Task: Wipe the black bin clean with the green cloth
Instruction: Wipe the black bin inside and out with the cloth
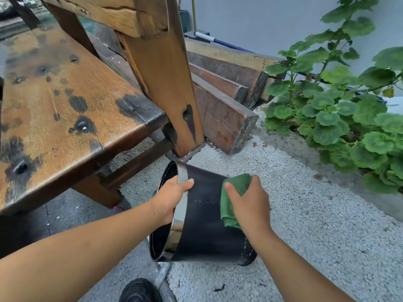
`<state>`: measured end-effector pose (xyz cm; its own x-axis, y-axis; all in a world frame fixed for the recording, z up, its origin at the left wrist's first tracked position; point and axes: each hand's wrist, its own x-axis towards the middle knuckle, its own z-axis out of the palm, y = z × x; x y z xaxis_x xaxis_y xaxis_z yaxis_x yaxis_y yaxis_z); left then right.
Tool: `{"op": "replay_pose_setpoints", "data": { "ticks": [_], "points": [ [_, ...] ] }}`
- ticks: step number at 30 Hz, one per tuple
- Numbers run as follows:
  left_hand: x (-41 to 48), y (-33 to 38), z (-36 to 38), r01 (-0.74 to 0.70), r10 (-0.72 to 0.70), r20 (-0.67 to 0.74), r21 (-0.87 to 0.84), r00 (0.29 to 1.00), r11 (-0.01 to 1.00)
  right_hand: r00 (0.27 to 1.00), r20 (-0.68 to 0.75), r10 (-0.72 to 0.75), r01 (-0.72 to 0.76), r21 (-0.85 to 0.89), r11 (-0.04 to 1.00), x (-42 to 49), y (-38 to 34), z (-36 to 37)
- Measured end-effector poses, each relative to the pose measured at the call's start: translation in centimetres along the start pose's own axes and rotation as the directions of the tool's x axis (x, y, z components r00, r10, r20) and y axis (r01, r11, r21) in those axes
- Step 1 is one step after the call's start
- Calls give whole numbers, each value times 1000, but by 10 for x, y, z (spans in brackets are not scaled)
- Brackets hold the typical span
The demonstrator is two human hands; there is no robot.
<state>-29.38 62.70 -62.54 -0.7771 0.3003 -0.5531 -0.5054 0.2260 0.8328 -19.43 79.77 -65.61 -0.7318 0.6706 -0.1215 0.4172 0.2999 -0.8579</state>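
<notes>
**Setting.** Outdoor corner. Pale plastered wall [261,22] from 12 to 2 o'clock.

**Ground.** White gravel [305,225] from 3 to 6 o'clock. Grey paving [65,216] at 8 o'clock. Concrete kerb [294,149] at 3 o'clock, between the gravel and the planting.

**Furniture.** Weathered wooden bench [54,94] at 9 to 10 o'clock, top stained with dark blotches. Thick wooden post [161,73] at 12 o'clock, its foot on the gravel.

**Timber.** Stacked beams [222,101] at 1 o'clock, just behind the post.

**Planting.** Round-leaved green plant [349,118] at 2 to 4 o'clock.

**Black bin** [205,225]. At 6 o'clock, tipped on its side where paving meets gravel. The shiny metal rim and open mouth face 8 o'clock, the base faces 4 o'clock.

**Left hand** [172,199]. Grips the rim with the thumb laid over the metal band. The fingers are hidden inside the mouth.

**Right hand** [250,205]. Fingers curled round the bunched green cloth [234,199], pressing it on the bin's outer wall near the base.

**Dark shoe** [139,290]. At 7 o'clock, at the bottom edge.
</notes>
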Motion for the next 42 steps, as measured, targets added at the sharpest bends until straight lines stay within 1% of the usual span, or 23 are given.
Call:
{"op": "replay_pose_setpoints", "data": {
  "ticks": [2,6,10,14,17,18,19,21,23,26,30,33,37,40,42],
  "points": [
    [-1,-7,6,-5,5,-15,-11,1000,1000,999,16,-38,37,14,999,-8,-12,6],
    [-3,-12,23,7,-8,-31,-38,999,999,994,58,-93,95,-18,995,-20,-28,20],
    [0,-8,32,58,-57,22,-43,998,997,991,92,-99,105,-63,993,-30,-30,34],
    [4,-12,37,-41,41,11,-5,999,999,990,82,-115,123,-103,987,-28,-25,39],
    [5,-14,38,-46,46,12,-51,999,998,991,61,-118,125,-125,984,-22,-17,38],
    [9,-17,38,-36,37,20,-56,999,998,992,54,-118,124,-132,983,-19,-13,37],
    [11,-21,37,-57,57,16,-42,998,998,992,49,-117,123,-142,982,-16,-8,36],
    [8,-20,35,-68,68,-6,-29,998,997,994,44,-105,111,-167,980,-10,3,34],
    [10,-20,29,-44,44,-7,7,999,999,996,36,-87,93,-200,975,-4,15,33],
    [19,-27,15,-3,6,-60,52,998,999,998,20,-60,63,-239,969,2,30,32],
    [21,-29,-1,0,6,-63,91,998,996,1000,13,-25,27,-273,962,11,46,29],
    [21,-30,-11,-25,39,-108,130,993,991,1000,10,3,0,-292,957,14,53,28],
    [21,-32,-24,-8,26,-134,139,991,990,1000,16,2,3,-316,949,15,58,29],
    [22,-32,-29,-5,29,-151,157,988,988,999,42,15,-2,-293,956,17,59,30],
    [23,-33,-31,-8,27,-132,143,991,990,996,60,60,-47,-199,979,23,57,27]
  ]
}}
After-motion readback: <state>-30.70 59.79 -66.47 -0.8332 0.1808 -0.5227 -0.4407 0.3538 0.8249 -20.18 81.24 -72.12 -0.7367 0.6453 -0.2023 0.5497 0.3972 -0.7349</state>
